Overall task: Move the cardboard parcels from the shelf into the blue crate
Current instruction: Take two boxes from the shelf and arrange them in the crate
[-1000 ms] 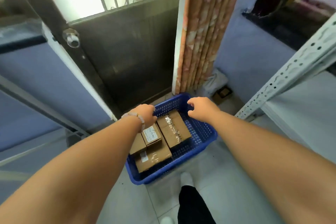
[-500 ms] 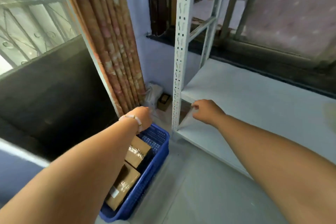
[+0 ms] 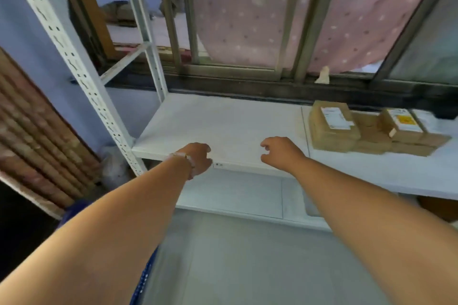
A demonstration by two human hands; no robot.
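Parcels [image 3: 334, 129] on shelf [image 3: 223, 121], left grip [image 3: 198, 158], right grip [image 3: 280, 153] loosely curled, empty

Cardboard parcels [image 3: 366, 129] sit on the shelf's [image 3: 223, 121] right end.

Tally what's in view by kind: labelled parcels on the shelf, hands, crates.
Labelled parcels: 3, on the shelf; plain boxes under them are too blurred to count
Hands: 2, left hand and right hand, both empty
Crate: 1, only an edge shows
Total: 6
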